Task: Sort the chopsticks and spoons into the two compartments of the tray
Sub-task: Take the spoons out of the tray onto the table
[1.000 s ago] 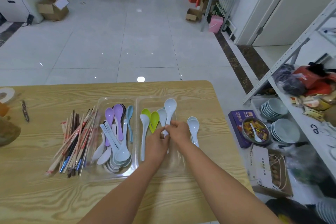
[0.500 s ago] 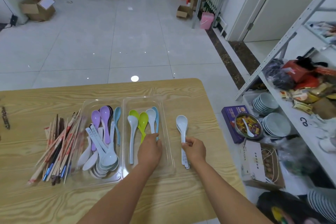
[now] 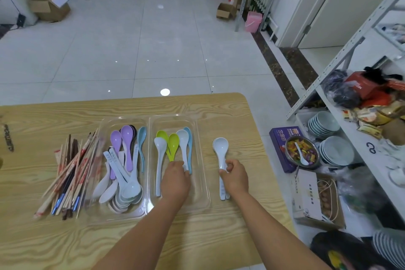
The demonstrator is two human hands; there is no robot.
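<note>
Your right hand [image 3: 235,176] clamps stacked white spoons [image 3: 221,148] on the surface [image 3: 203,237]; beside it, your left hand [image 3: 175,180] curls round green spoons [image 3: 173,141] inside the tray [image 3: 177,117]. Spoons lie in both compartments, so chopsticks [image 3: 70,173], left of that hand, may get none.

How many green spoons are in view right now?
2, both in the right compartment: one green spoon at the back, another just in front, handles meeting at the left hand. The left compartment's pile may hide more.
</note>
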